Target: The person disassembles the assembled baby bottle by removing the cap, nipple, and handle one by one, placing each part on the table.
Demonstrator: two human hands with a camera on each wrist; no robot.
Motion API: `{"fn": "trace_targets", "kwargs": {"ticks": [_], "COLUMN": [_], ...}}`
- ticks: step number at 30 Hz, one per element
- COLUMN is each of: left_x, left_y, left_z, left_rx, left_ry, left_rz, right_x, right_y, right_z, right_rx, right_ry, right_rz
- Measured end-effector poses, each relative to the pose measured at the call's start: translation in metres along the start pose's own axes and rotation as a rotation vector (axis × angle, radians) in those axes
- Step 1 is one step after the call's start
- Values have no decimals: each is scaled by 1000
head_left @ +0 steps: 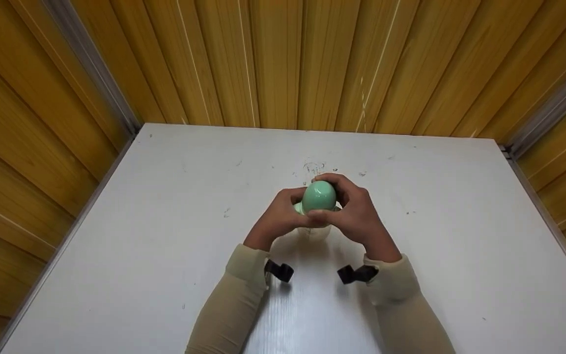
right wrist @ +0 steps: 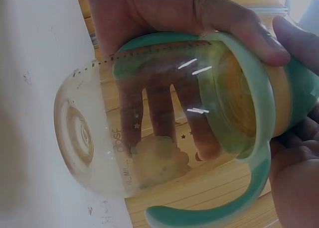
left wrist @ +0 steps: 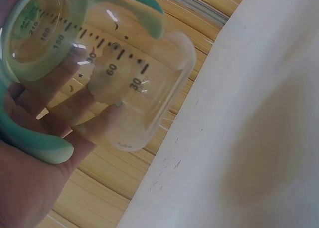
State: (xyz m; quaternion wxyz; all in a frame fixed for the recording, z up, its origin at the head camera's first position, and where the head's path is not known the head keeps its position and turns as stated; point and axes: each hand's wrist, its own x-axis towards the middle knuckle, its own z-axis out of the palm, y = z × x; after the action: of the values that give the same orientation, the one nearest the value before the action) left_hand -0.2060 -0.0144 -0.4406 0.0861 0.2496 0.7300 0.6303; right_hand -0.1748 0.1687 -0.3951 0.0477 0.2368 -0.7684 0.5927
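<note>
A clear baby bottle (left wrist: 117,71) with dark measuring marks, a pale green collar and two green side handles (right wrist: 209,215) is held above the white table. On its top sits a glossy mint-green domed cap (head_left: 319,196). My left hand (head_left: 281,215) grips the bottle, its fingers spread behind the clear body and its thumb near the collar. The right hand (head_left: 359,212) holds the cap, thumb on the near side and fingers round the far side. Part of the bottle body is hidden under both hands in the head view.
The white table (head_left: 165,236) carries small scuffs and dark specks. Yellow wood-patterned panels (head_left: 278,64) stand behind it and along both sides, with grey metal posts at the back corners. A black mount (head_left: 279,270) sits at each wrist.
</note>
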Motion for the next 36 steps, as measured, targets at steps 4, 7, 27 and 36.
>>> {"fn": "trace_targets", "kwargs": {"ticks": [4,7,27,36], "left_x": [-1,-1,0,1], "left_y": [1,1,-2,-3], "left_z": [1,0,0,0], "left_rx": [-15,-12,-17,-6], "left_ry": [-2,-2,-27,-34], "left_rz": [-15,-18,7,4], "right_x": [0,0,0,0], "right_y": [-1,-1,1,0], "right_z": [-1,-2,-4,-6], "right_rx": [3,-1,21,19], "right_ry": [1,-3,-36,-44], "right_rz": [4,4,-46,-37]}}
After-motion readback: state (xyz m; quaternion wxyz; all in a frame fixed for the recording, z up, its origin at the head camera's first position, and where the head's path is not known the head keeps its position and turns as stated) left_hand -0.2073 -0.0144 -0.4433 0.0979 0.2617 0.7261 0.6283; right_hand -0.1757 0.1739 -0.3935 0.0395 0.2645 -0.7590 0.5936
